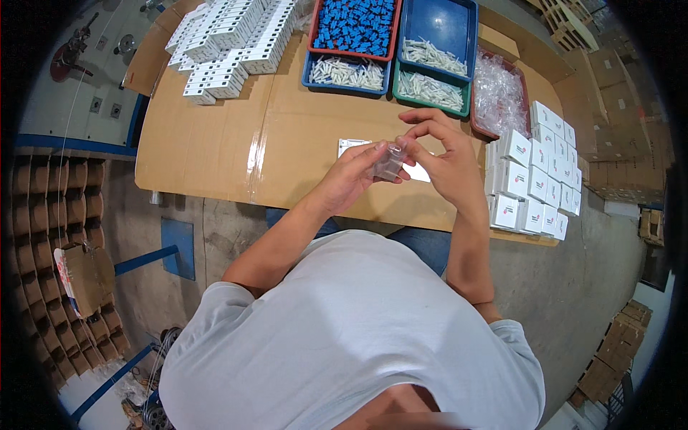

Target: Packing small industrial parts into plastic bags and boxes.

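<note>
Over the near edge of the cardboard-covered table, my left hand (352, 174) grips a small clear plastic piece (388, 165) between thumb and fingers. Whether it is a bag or a moulded tray is hard to tell. My right hand (446, 154) pinches its upper right corner with thumb and a finger, while other fingers are raised. Beneath both hands lies a flat white item (350, 145), mostly covered by them. A dark-red bin (476, 129) of crumpled-looking clear plastic pieces (498, 89) stands beyond my right hand.
Stacked white boxes fill the table's far left (236, 54) and right side (534, 175). At the back, a red tray (393, 50) holds small blue parts; blue (349, 91) and green (430, 106) trays hold white sticks. Another blue tray (438, 21) stands behind. Cardboard dividers (54, 251) lie left.
</note>
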The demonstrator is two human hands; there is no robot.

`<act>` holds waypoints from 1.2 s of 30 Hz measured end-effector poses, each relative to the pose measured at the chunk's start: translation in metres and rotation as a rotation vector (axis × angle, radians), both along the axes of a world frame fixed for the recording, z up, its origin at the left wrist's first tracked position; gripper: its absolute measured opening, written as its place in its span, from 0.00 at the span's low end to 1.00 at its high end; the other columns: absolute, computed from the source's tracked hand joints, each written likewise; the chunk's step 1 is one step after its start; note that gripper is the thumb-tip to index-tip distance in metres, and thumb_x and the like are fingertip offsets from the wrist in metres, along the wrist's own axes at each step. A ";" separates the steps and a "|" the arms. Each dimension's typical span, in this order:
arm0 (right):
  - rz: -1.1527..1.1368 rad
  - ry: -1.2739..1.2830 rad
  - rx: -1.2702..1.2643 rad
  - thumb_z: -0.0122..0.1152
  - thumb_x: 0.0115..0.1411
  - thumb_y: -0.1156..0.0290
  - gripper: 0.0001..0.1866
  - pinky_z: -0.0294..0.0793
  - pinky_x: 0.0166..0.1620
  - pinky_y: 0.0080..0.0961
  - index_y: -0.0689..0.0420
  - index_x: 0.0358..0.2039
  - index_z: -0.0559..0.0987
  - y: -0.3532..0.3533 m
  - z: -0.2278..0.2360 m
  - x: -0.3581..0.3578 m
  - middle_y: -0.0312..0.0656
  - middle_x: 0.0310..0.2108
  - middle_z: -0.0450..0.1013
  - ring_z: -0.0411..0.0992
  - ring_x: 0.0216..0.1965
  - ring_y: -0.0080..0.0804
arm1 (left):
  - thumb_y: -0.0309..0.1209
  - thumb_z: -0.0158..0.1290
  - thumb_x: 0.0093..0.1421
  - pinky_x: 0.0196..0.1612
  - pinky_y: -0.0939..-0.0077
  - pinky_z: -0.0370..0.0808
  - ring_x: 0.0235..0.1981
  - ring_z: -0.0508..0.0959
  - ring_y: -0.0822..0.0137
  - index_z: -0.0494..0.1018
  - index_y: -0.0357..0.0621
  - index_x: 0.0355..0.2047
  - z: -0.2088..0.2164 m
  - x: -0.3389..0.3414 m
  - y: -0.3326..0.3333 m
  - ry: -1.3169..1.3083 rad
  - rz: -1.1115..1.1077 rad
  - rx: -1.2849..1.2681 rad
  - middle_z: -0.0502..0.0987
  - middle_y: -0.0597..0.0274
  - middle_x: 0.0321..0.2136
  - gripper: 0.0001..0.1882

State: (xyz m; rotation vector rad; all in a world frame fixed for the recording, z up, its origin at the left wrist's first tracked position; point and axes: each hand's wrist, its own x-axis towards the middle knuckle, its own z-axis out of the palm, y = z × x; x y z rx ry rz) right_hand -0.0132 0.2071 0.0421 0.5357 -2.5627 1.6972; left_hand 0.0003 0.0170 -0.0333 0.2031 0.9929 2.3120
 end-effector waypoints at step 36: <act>0.451 -0.127 0.168 0.48 0.74 0.55 0.25 0.73 0.55 0.32 0.68 0.44 0.81 0.003 -0.033 -0.012 0.47 0.61 0.71 0.73 0.55 0.37 | 0.49 0.45 0.73 0.53 0.65 0.78 0.45 0.83 0.58 0.74 0.35 0.51 -0.024 0.002 0.004 -0.024 0.015 0.014 0.81 0.55 0.43 0.26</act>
